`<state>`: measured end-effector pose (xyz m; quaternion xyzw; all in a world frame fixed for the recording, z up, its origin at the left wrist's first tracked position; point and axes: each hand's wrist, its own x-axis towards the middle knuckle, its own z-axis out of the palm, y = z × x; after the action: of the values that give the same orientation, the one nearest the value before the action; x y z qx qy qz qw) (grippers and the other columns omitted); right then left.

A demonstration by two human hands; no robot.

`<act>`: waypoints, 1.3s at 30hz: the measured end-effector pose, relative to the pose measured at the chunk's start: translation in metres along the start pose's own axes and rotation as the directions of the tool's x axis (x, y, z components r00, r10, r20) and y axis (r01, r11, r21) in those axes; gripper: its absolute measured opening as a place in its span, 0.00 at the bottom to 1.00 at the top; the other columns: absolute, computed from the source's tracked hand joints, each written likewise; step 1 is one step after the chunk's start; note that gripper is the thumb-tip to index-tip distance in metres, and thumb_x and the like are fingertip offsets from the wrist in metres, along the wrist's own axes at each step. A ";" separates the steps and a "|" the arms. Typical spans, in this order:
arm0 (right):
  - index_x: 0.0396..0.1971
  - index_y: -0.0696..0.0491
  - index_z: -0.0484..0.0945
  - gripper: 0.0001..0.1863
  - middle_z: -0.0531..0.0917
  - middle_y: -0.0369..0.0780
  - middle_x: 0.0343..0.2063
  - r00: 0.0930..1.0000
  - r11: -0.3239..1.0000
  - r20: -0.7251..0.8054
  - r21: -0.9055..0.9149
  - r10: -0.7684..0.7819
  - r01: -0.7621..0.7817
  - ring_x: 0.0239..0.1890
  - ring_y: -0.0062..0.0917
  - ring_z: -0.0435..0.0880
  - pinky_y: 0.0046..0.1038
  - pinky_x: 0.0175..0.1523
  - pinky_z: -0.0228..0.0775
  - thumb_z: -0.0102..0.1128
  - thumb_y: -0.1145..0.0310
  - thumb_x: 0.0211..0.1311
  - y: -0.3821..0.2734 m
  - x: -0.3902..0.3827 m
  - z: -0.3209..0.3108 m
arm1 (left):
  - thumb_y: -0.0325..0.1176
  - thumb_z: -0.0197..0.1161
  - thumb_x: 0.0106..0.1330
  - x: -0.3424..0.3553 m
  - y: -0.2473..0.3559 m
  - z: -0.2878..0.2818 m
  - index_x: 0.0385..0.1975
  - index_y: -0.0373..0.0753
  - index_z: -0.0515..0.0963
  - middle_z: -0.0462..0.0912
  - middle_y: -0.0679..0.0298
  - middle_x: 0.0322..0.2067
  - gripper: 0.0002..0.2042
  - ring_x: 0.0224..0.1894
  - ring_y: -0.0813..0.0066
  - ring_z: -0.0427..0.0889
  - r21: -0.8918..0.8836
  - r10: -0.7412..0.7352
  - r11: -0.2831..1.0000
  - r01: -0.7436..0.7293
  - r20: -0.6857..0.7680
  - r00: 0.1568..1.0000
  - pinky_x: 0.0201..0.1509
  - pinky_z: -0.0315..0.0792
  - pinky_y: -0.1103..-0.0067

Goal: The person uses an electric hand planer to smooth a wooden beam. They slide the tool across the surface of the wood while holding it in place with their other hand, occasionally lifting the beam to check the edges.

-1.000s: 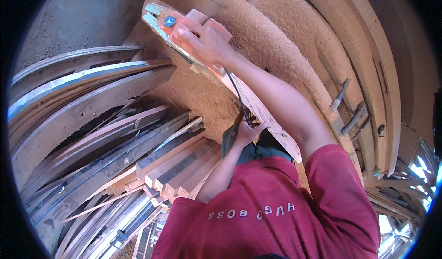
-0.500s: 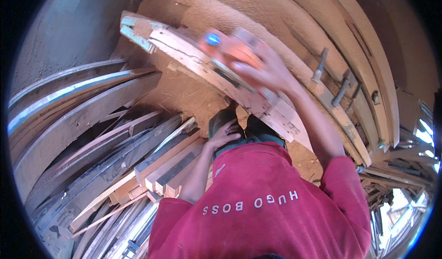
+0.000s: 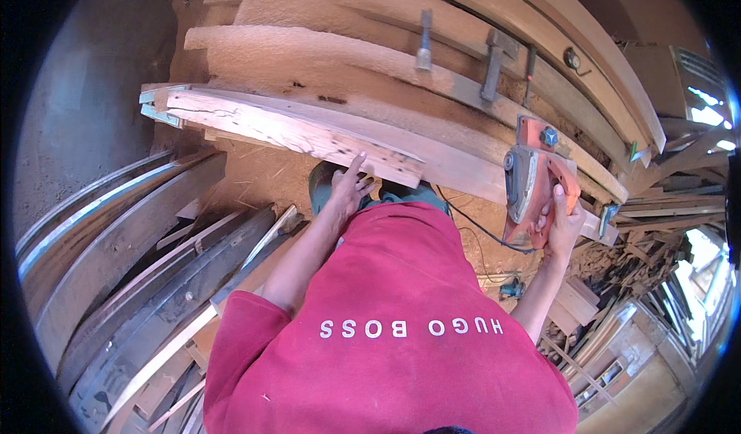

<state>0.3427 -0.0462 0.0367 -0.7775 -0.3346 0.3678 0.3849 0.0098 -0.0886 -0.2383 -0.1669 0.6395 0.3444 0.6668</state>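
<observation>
My right hand (image 3: pixel 559 219) grips an orange and grey electric hand planer (image 3: pixel 538 183) by its handle. The planer is turned on its side at the right end of the bench, off the worked piece. A rough plank (image 3: pixel 285 129) with dark cracks and holes lies across in front of me, on top of a longer board (image 3: pixel 463 173). My left hand (image 3: pixel 350 189) reaches to the plank's near edge, fingers apart, with a fingertip at the wood. A pale green notched block (image 3: pixel 158 108) sits at the plank's left end.
Beyond the plank, sawdust-covered boards (image 3: pixel 309 52) hold a chisel (image 3: pixel 424 42), a hammer (image 3: pixel 494 64) and a slim tool (image 3: pixel 530 75). Long timbers (image 3: pixel 131 226) are stacked at my left. A dark cord (image 3: pixel 471 222) trails from the planer. Scrap wood (image 3: pixel 637 253) is heaped at right.
My right hand has lifted the planer off the plank and swung it right, tipping it sideways. My left hand has moved from my leg up to the plank's edge. The view has turned.
</observation>
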 end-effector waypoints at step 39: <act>0.28 0.55 0.73 0.15 0.72 0.33 0.14 0.846 0.930 0.401 0.252 -0.351 0.267 0.11 0.16 0.71 0.21 0.14 0.62 0.62 0.59 0.68 0.067 0.100 -0.154 | 0.42 0.46 0.77 -0.313 -0.122 0.045 0.64 0.34 0.63 0.71 0.46 0.60 0.22 0.55 0.48 0.80 -0.966 0.969 0.090 -0.242 0.029 0.246 0.51 0.84 0.59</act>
<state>0.5374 -0.0522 0.0148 -0.5706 -0.4980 0.4959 0.4248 0.1421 -0.2224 0.0435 0.0174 0.0648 0.9044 0.4214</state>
